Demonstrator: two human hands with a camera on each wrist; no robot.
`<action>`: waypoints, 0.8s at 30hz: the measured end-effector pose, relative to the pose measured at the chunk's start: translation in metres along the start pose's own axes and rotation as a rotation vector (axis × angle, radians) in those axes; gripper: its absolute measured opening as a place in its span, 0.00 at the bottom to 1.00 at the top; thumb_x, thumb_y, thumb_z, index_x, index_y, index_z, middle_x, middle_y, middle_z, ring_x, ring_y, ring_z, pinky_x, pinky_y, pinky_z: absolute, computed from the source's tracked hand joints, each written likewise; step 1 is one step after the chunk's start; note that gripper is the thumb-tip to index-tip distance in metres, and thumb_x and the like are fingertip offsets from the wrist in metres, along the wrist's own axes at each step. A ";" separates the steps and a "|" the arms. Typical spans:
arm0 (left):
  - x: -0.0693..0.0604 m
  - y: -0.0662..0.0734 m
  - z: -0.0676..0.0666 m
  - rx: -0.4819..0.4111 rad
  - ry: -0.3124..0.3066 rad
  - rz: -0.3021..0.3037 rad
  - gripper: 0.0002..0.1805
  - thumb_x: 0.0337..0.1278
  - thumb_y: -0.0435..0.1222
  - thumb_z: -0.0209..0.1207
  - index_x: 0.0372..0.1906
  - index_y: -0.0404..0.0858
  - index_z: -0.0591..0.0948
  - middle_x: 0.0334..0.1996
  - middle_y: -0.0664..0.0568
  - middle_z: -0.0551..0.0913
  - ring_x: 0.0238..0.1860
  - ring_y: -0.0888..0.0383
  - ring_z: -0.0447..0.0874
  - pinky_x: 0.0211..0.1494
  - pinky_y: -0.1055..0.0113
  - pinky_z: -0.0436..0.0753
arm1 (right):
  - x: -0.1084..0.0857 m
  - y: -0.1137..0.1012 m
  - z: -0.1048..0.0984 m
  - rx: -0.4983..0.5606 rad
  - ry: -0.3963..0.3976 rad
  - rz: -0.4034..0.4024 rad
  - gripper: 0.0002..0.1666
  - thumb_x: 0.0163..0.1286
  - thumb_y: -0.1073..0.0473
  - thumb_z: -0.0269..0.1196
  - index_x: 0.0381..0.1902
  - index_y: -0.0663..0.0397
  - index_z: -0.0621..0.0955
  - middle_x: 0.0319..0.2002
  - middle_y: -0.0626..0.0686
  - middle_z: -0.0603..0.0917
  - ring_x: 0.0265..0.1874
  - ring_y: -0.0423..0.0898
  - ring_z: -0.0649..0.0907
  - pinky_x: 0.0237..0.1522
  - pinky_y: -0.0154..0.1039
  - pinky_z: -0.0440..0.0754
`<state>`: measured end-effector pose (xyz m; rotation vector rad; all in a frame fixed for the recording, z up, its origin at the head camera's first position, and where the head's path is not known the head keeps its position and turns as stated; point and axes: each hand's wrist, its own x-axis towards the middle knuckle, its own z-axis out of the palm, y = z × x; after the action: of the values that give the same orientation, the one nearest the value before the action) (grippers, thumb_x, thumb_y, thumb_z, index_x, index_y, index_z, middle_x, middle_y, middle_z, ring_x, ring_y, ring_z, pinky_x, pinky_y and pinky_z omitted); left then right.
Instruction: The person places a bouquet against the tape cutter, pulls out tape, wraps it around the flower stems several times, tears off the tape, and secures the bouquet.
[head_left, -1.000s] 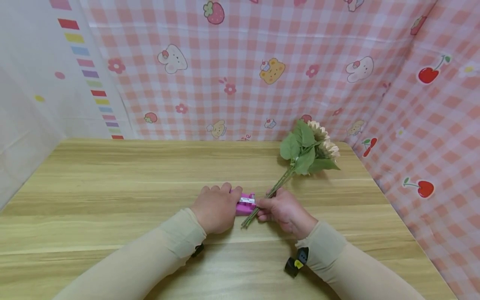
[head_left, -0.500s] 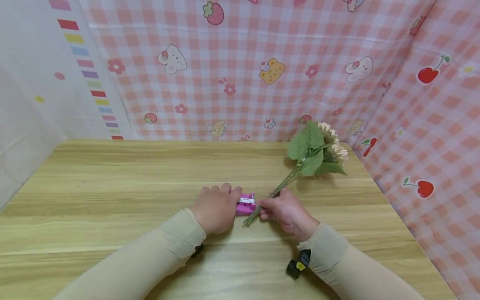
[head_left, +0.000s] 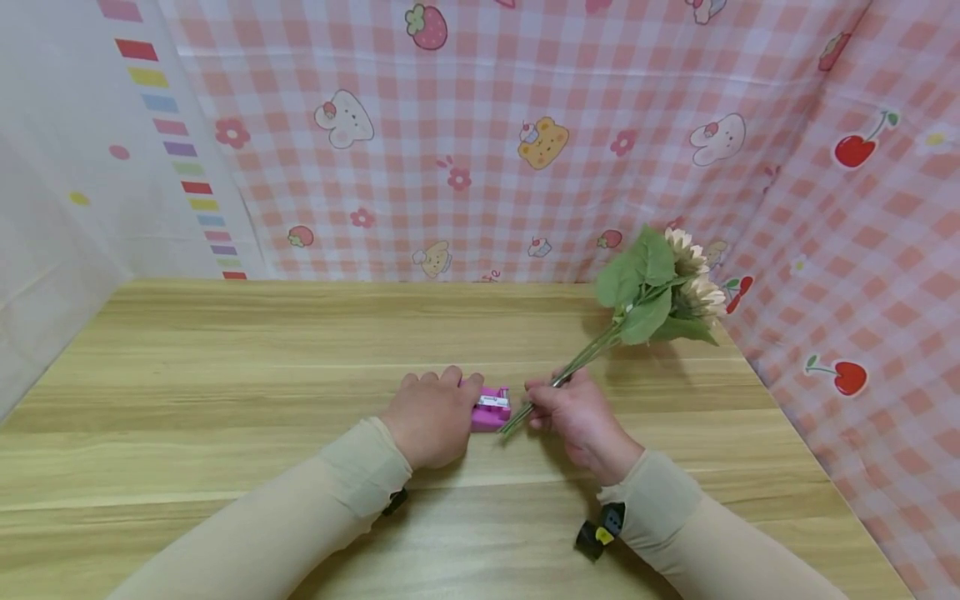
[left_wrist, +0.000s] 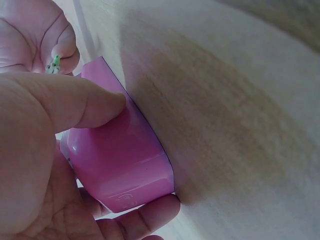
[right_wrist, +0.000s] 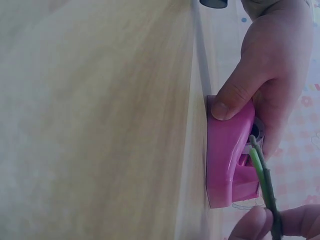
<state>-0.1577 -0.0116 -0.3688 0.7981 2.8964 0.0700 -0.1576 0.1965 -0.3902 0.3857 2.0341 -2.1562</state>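
My left hand (head_left: pixel 435 421) grips a pink tape dispenser (head_left: pixel 491 417) on the table. In the left wrist view, the thumb presses one side of the dispenser (left_wrist: pixel 120 160) and the fingers reach round the other. My right hand (head_left: pixel 581 425) pinches a bunch of artificial flowers (head_left: pixel 697 292) by the stems, just right of the dispenser. The pale blooms and green leaves (head_left: pixel 645 321) slant up to the back right, above the table. In the right wrist view, the cut ends of the stems (right_wrist: pixel 264 175) overlap the dispenser; whether they touch it I cannot tell.
The wooden table (head_left: pixel 247 358) spreads out around both hands. A pink checked cloth (head_left: pixel 420 200) hangs behind it, and another cloth (head_left: pixel 892 292) hangs along the right edge. Each wrist carries a small black camera; one camera (head_left: pixel 592 537) shows below the right sleeve.
My right hand has shifted a little to the right, and the flowers have moved right with it, rising slightly. My left hand and the tape dispenser have stayed in place.
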 end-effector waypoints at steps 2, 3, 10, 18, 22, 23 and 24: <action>0.000 0.000 0.000 0.002 -0.002 -0.002 0.32 0.72 0.40 0.56 0.78 0.41 0.69 0.64 0.42 0.80 0.50 0.44 0.84 0.57 0.47 0.81 | 0.000 0.000 0.000 -0.007 0.005 -0.027 0.16 0.68 0.78 0.60 0.40 0.59 0.65 0.39 0.56 0.89 0.21 0.39 0.82 0.24 0.30 0.84; 0.000 0.000 0.000 0.003 -0.003 -0.003 0.32 0.72 0.40 0.56 0.78 0.41 0.69 0.63 0.42 0.80 0.50 0.44 0.84 0.57 0.47 0.81 | -0.001 0.000 0.000 -0.011 0.006 -0.042 0.17 0.68 0.78 0.60 0.40 0.58 0.65 0.40 0.56 0.89 0.21 0.39 0.82 0.24 0.30 0.84; 0.000 0.000 0.000 0.004 -0.002 -0.003 0.32 0.73 0.41 0.56 0.78 0.40 0.69 0.63 0.42 0.81 0.50 0.44 0.84 0.56 0.47 0.82 | 0.000 0.000 0.001 -0.023 -0.004 -0.124 0.19 0.69 0.78 0.58 0.41 0.56 0.61 0.49 0.65 0.89 0.20 0.38 0.80 0.24 0.30 0.82; 0.000 0.000 0.000 0.001 0.000 -0.001 0.31 0.73 0.40 0.56 0.77 0.40 0.70 0.62 0.42 0.81 0.48 0.44 0.84 0.55 0.47 0.82 | -0.001 -0.001 0.003 -0.024 -0.027 -0.162 0.21 0.69 0.79 0.58 0.45 0.57 0.60 0.38 0.56 0.91 0.22 0.40 0.82 0.27 0.33 0.84; 0.000 0.000 0.000 0.002 -0.001 -0.001 0.31 0.72 0.40 0.56 0.77 0.40 0.70 0.62 0.42 0.81 0.48 0.44 0.84 0.55 0.47 0.82 | -0.001 -0.001 0.003 -0.017 -0.028 -0.165 0.20 0.69 0.79 0.58 0.47 0.59 0.61 0.35 0.55 0.91 0.22 0.40 0.83 0.28 0.33 0.85; 0.000 0.000 0.000 0.003 -0.001 0.000 0.31 0.72 0.40 0.56 0.77 0.40 0.70 0.62 0.42 0.81 0.48 0.44 0.84 0.55 0.47 0.82 | -0.001 -0.001 0.003 -0.017 -0.032 -0.168 0.20 0.70 0.78 0.58 0.47 0.59 0.61 0.35 0.55 0.91 0.22 0.40 0.83 0.28 0.33 0.85; 0.000 0.000 0.000 0.005 0.000 0.001 0.31 0.72 0.40 0.57 0.77 0.40 0.70 0.62 0.42 0.81 0.49 0.44 0.84 0.55 0.47 0.82 | -0.002 -0.001 0.003 -0.019 -0.035 -0.172 0.20 0.70 0.78 0.58 0.47 0.59 0.61 0.35 0.55 0.91 0.22 0.40 0.83 0.28 0.33 0.85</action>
<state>-0.1576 -0.0115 -0.3689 0.7996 2.8972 0.0626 -0.1564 0.1934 -0.3884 0.1753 2.1390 -2.2196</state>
